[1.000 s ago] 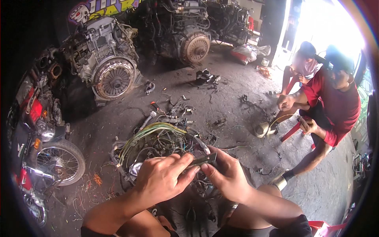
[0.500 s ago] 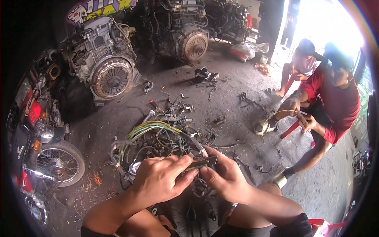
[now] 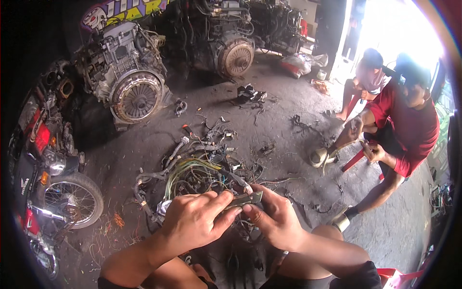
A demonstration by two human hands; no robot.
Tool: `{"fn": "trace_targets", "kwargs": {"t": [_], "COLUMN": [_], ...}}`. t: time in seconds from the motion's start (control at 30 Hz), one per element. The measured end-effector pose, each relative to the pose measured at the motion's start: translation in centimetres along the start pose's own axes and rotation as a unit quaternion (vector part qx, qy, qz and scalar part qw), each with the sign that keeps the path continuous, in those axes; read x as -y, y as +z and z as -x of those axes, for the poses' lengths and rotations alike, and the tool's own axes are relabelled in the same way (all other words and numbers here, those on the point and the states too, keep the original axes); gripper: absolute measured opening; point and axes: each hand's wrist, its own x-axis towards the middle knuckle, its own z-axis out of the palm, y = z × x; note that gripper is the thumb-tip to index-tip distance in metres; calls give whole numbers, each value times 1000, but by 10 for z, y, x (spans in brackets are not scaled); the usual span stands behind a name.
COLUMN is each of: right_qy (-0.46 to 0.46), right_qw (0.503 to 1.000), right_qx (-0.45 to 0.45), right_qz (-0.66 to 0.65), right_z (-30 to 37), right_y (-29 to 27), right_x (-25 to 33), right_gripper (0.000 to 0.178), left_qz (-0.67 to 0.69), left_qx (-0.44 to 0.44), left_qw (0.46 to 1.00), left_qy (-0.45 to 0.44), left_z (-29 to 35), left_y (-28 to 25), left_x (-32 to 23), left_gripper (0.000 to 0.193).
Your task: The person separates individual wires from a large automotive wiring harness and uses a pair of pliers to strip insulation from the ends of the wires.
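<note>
In the lower middle, my left hand [image 3: 195,216] is closed, its thumb and fingers pinching a flat, dark blade-like strip [image 3: 249,197] with a slanted end. The strip reaches across to my right hand [image 3: 274,216]. That hand is also closed, its forefinger and thumb around the end of a wiring harness [image 3: 237,179], right against the strip. From there the harness runs forward into a bundle of green and yellow wires [image 3: 185,166] on the floor. My fingers hide exactly how strip and harness meet.
A tangle of cut harnesses and connectors [image 3: 211,144] lies in front of me. Engines [image 3: 137,94] stand at the back, a motorcycle [image 3: 72,195] at the left. At the right, a seated co-worker in a red shirt [image 3: 409,125] handles wire; another person [image 3: 368,72] sits behind.
The green and yellow wire bundle has shifted lower and toward the right, and more grey harness shows to its left. My hands have barely moved. The co-worker's hand has moved up the wire.
</note>
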Motion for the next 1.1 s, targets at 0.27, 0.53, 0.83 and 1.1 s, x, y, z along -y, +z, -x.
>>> {"fn": "trace_targets", "kwargs": {"t": [0.27,0.53,0.83,1.1], "right_qy": [-18,30,26,27], "right_qw": [999,996,999,998], "right_qx": [2,35,-23,-50], "right_qz": [35,-75,27,-23], "right_z": [-3,1,-2,-12], "right_y": [-5,-4,-2,0], "right_x": [-8,4,-3,-5], "right_gripper": [42,47,26,22], "left_qz": [-9,26,-8,-23], "left_qx": [-21,3,-29,-48], "left_qw": [1000,1000,1000,998], "left_qy": [-11,12,7,-45], "left_z": [2,1,-1,-1], "left_y": [6,7,11,17], "left_x": [2,6,6,4], "left_gripper": [24,25,25,24]}}
